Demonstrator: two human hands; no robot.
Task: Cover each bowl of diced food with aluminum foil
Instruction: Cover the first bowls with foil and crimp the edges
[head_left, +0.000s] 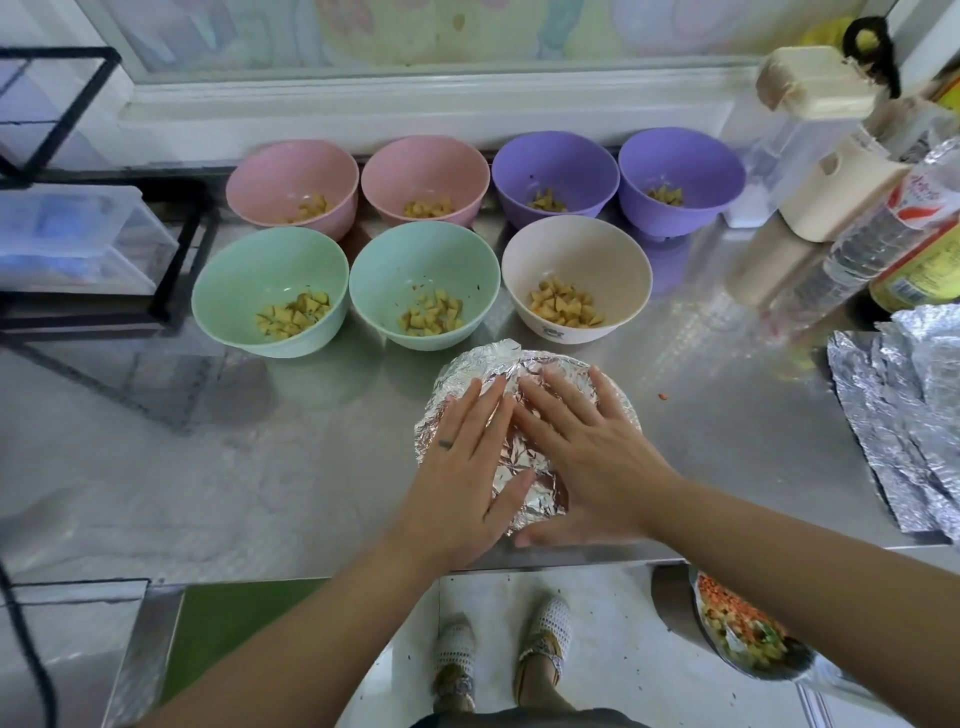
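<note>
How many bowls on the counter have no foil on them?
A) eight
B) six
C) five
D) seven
D: two pink bowls, two purple bowls, two green bowls and one beige bowl stand open; the left hand and right hand press foil over an eighth.

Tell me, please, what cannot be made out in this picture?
Head view: foil plus the left hand and right hand hide the near bowl's colour and contents.
Head view: spare foil sheets are cut off by the right edge; their count is unclear.
Head view: the bottle label is blurred, unreadable.
</note>
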